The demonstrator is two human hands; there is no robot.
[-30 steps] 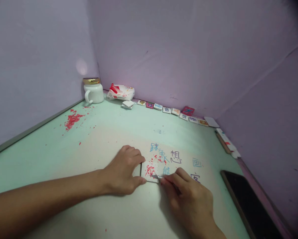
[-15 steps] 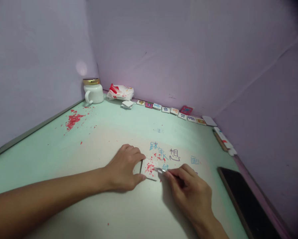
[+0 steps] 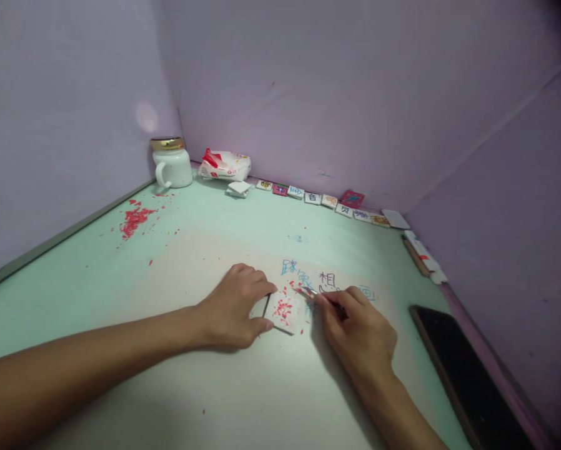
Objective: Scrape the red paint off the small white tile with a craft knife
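Observation:
A small white square block lies on the table, its top dotted with red crumbs and red marks. My left hand grips its left side between thumb and fingers. In my right hand is a slim carving knife, pinched like a pen. Its metal tip points left, just beyond the block's upper right corner, among loose red shavings. The rest of the handle is hidden inside my fingers.
Red shavings are heaped at the back left, near a white lidded mug. A wipes packet and a row of small tiles with characters line the back wall. A dark phone lies at right. Handwritten characters mark the tabletop.
The knife tip has moved up and off the block to the shavings past its far edge. My right hand has shifted slightly up; the left keeps its grip. The view has tilted a little.

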